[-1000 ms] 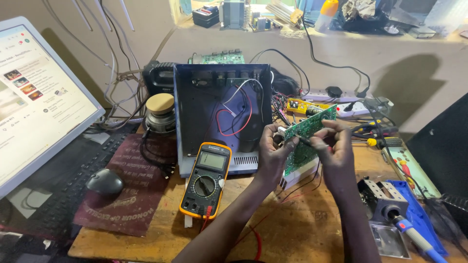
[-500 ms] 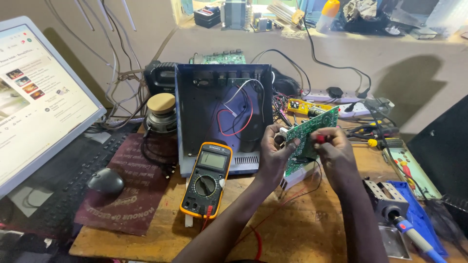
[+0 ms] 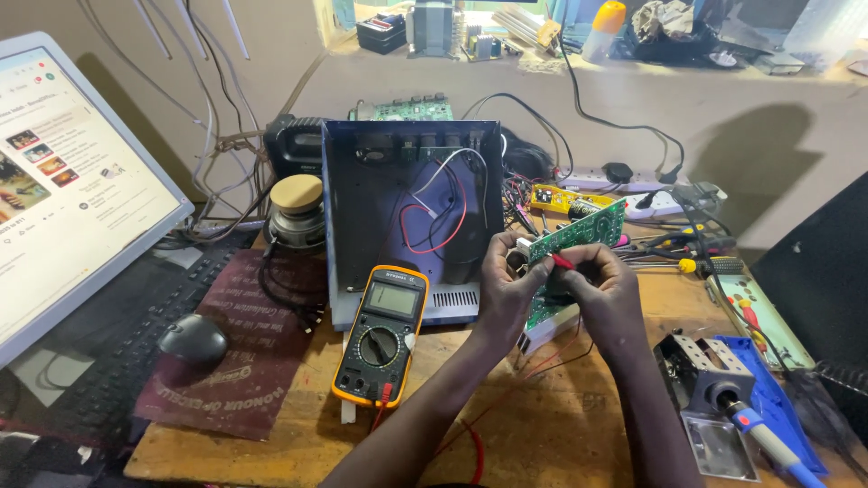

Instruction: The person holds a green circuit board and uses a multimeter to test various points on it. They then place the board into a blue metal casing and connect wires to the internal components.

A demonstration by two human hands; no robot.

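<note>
Risk first: green rectangular circuit board [image 3: 579, 237] is held up in the air above the wooden bench [image 3: 551, 425], tilted, w/ only fingertips keeping it. If grip of left hand [image 3: 506, 289] gets loose while the other hand pushes, I think the board can twist or fall on the white plastic block [image 3: 553, 327] just under it. Thin red probe tip [image 3: 562, 262] touches the board face; a small slip can bridge two nearby solder points, and a wrong reading or a short is possible if the board is powered (cannot tell from this view). Red wires [image 3: 542, 361] run under the wrists, so an elbow move can pull them, maybe also the yellow-and-black digital multimeter [image 3: 381, 333], which lies near the left forearm.

Position: board is between both hands, its lower left part is pinched by left hand, fingers curled at the edge. Right hand [image 3: 601, 285] is at the board's lower right, touching it, fingers closed together and pinching the red probe tip against the surface. Upper end of the board sticks out above both hands, toward the open dark metal chassis [image 3: 411, 212], which stands behind and to the left, apart from the board.
</note>
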